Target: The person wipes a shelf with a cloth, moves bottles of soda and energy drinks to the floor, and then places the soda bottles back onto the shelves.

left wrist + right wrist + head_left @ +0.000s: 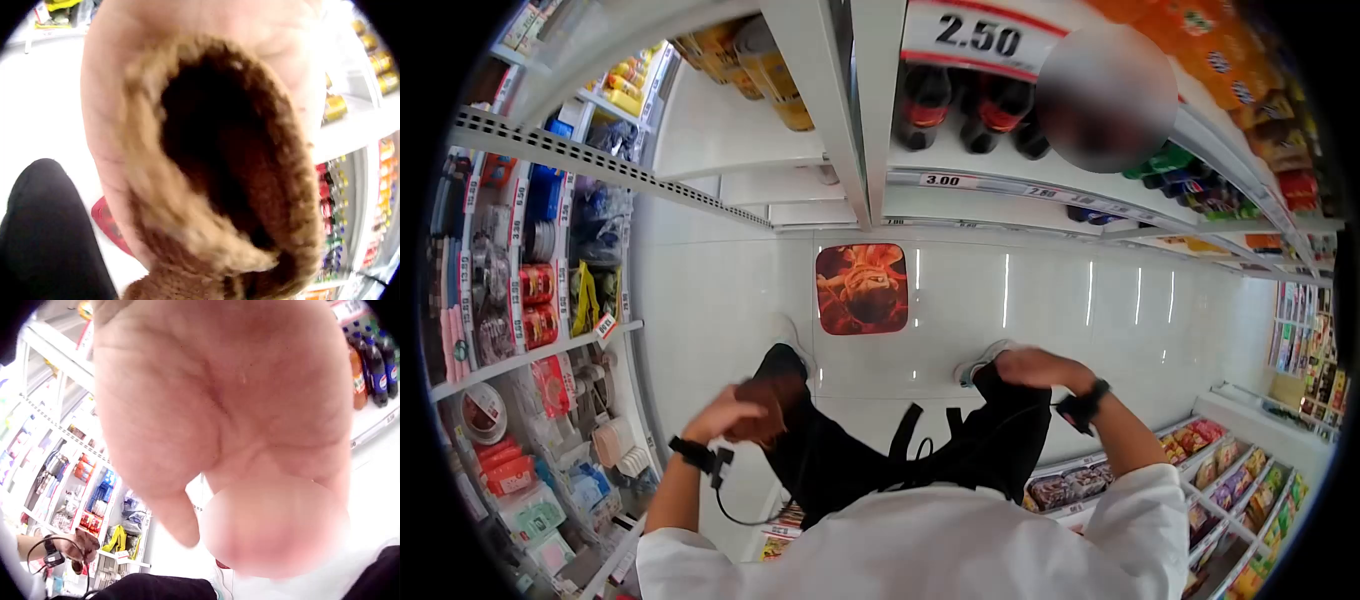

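My left hand is over the left knee and holds a brown fuzzy piece, with the thumb lying across it. In the left wrist view this fuzzy piece shows a wide dark opening edged in tan fleece, close against the palm; the fingers are hidden behind it. Over the right knee, my right hand has nothing in it. Its palm faces the right wrist camera with the thumb apart, while a blurred patch covers the fingers.
A square stool with a printed red top stands on the tiled floor ahead. Drink shelves rise in front, packed goods racks on the left, and snack shelves behind on the right.
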Demonstrator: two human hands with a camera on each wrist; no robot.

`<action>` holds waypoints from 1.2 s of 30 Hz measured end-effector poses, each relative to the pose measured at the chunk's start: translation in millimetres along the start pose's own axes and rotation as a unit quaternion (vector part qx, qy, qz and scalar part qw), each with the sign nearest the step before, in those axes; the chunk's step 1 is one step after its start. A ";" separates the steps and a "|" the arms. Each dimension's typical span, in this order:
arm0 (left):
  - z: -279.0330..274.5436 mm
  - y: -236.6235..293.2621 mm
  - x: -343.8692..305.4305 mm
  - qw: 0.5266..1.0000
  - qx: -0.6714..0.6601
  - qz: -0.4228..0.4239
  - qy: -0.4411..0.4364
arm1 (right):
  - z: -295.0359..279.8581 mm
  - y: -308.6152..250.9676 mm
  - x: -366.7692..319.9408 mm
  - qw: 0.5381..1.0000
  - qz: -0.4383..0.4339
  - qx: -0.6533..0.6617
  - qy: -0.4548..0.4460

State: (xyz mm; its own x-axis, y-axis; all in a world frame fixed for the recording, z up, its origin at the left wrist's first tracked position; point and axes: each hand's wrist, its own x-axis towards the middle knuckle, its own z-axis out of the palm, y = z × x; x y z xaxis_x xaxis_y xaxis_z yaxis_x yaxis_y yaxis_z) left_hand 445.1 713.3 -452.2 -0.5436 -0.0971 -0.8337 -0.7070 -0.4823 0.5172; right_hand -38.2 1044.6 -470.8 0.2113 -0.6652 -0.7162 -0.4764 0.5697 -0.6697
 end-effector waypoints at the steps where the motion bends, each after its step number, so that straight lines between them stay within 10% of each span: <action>1: 12.3 36.1 3.3 0.998 -0.038 0.033 0.048 | 13.8 29.9 41.5 0.977 -0.015 0.173 0.128; 9: -24.4 -32.2 257.7 0.949 -0.276 0.053 0.139 | 80.9 107.3 305.4 0.820 0.165 0.485 0.255; 16: -15.8 -90.3 399.3 0.948 -0.230 0.045 0.213 | 101.0 123.9 392.5 0.846 0.067 0.351 0.396; 19: -9.4 -88.6 422.6 0.951 -0.193 0.056 0.235 | 96.1 131.7 414.8 0.824 0.022 0.459 0.331; 26: 31.0 -119.5 429.2 0.924 -0.145 0.117 0.333 | 120.1 104.1 417.5 0.811 0.204 0.261 0.482; 36: 152.2 -230.0 372.3 0.895 -0.255 0.001 0.366 | 231.8 150.5 316.0 0.744 0.204 0.268 0.577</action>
State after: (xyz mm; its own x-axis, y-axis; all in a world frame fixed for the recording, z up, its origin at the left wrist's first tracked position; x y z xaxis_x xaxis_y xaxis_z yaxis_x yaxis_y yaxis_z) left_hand 336.5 920.6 -852.1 0.0282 -0.5531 -0.8326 -0.3072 -0.7974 0.5194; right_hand 154.7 1032.1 -843.5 -0.8787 -0.1801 -0.4422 0.1733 0.7427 -0.6468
